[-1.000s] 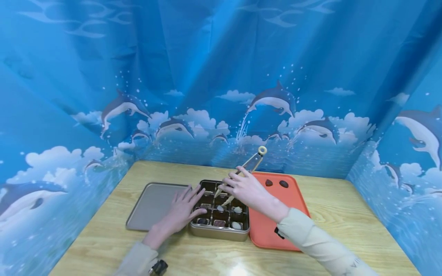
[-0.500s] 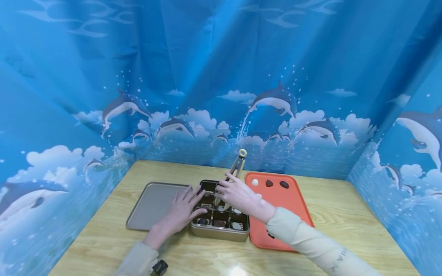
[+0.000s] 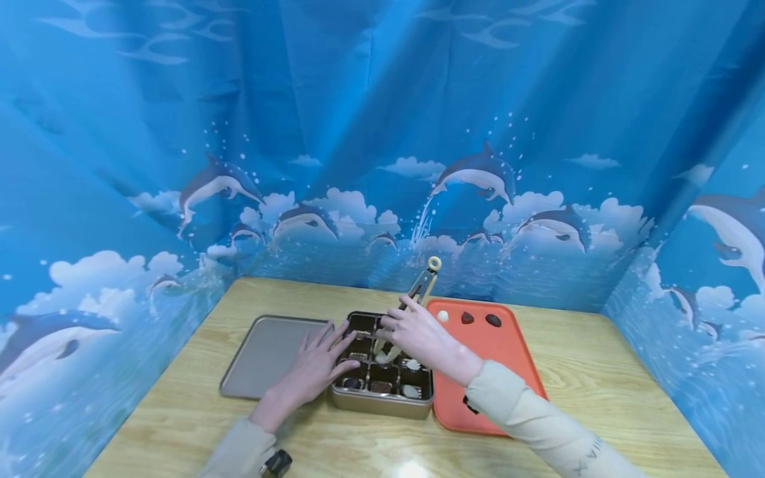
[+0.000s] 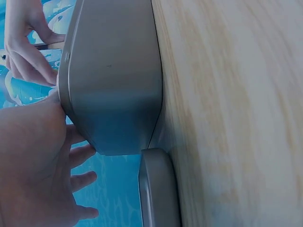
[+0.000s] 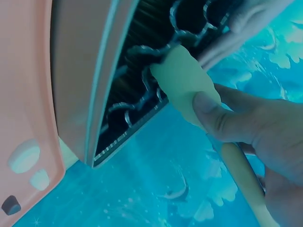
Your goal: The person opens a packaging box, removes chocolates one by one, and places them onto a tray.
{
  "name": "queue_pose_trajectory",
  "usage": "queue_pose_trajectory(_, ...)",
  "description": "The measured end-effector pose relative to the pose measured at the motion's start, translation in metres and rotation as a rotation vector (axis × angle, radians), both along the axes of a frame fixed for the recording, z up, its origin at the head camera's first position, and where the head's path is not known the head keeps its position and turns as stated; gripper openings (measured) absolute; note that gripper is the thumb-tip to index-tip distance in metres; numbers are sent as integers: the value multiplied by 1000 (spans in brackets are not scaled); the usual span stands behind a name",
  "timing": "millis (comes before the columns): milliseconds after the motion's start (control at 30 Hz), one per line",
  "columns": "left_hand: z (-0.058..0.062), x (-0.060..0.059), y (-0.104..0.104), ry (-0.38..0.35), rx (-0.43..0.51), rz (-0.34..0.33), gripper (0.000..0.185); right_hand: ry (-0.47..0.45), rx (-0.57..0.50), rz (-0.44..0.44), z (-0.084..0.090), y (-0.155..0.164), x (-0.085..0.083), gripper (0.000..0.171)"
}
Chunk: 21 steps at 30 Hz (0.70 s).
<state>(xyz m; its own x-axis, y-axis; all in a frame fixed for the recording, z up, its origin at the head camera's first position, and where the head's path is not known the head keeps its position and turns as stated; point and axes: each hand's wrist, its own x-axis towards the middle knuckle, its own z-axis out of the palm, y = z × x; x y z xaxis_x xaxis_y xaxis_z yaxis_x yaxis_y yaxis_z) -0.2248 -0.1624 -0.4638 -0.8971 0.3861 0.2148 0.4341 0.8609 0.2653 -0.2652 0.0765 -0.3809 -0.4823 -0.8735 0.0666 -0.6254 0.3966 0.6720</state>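
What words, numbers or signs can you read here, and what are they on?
I can't read any.
Right sleeve: dark letters, too small and blurred to read.
Tin box: a tiny dark mark on its side, too small to tell if it's writing.
Tongs, orange tray, gray lid: no writing seen.

The far curtain (image 3: 382,99) is blue, printed with dolphins (image 3: 479,166) and white clouds (image 3: 346,206); left lid (image 3: 269,352) grey, tin (image 3: 382,403) bronze, right tray (image 3: 503,340) orange-red, tongs (image 5: 182,85) cream-headed (nearly yellow), table (image 3: 603,392) wood-grained tan.
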Motion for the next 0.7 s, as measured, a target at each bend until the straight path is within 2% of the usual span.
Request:
queue_pose_trajectory(233, 0, 1, 0, -4, 25, -9, 67, 72, -101, 23, 5, 21, 2, 49)
queue_pose_trajectory(467, 0, 0, 0, -13, 15, 0, 67, 57, -205, 37, -1, 37, 3, 51)
queue_pose_trajectory(700, 1, 0, 1, -23, 13, -3, 67, 67, -287, -7, 3, 60, 6, 62)
